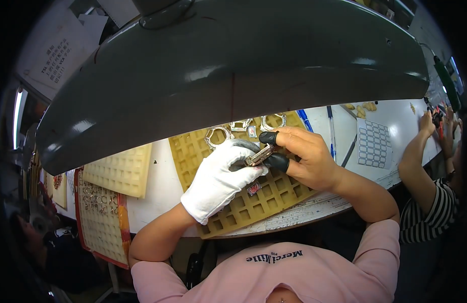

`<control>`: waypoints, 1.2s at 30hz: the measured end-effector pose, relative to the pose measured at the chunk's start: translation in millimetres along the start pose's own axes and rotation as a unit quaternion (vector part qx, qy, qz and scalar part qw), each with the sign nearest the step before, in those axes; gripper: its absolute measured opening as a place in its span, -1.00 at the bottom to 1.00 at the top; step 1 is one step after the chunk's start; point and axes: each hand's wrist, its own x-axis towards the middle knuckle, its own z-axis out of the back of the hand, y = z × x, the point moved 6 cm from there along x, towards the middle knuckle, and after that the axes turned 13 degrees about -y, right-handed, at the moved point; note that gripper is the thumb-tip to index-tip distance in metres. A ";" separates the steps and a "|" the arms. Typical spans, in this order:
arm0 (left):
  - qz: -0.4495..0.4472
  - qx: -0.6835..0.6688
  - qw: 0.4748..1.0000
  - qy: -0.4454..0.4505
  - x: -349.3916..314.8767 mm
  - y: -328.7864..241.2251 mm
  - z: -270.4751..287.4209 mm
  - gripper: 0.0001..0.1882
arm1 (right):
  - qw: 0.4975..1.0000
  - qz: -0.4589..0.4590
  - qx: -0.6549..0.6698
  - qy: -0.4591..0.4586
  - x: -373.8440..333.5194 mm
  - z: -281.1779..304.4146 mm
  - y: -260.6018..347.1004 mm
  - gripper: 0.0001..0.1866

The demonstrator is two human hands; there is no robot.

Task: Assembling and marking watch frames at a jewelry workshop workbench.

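Over a yellow compartment tray (235, 220), both my hands hold a stone-set metal watch case (260, 155), turned edge-on. My left hand (216, 177), in a white glove with dark fingertip covering, grips its left side. The thumb and index finger of my right hand (310, 157), wearing black finger cots, pinch the opposite side. Further ring-shaped watch cases (209, 138) rest at the tray's far part, partly hidden by the lamp shade. A small red-and-white printed piece (253, 189) lies in the tray below my hands, and another small piece (251, 131) lies beyond them.
A large dark lamp shade (233, 70) spans the space above the table. At left are a pale tray (117, 171) and a red-edged tray (99, 230) holding rings. Pens (331, 131) and a label sheet (374, 144) lie at right, near a co-worker's arm (415, 156).
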 end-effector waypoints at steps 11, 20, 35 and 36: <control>-0.043 0.082 0.996 0.013 -4.8 -7.0 -2.1 -0.75 | 0.999 0.044 -0.008 0.012 2.4 -2.3 3.8 -0.72; -0.095 0.095 0.991 -0.006 -7.8 -16.7 -5.3 -0.76 | 0.999 0.011 0.034 0.034 -4.1 -13.6 -2.8 -0.65; -0.122 0.115 0.986 -0.005 -7.7 -22.7 -6.0 -0.79 | 0.998 0.007 0.028 0.047 -1.7 -14.5 -1.3 -0.65; -0.091 0.066 0.994 -0.007 -8.2 -14.1 -6.4 -0.79 | 0.999 0.029 0.017 0.020 -0.2 -13.1 1.3 -0.66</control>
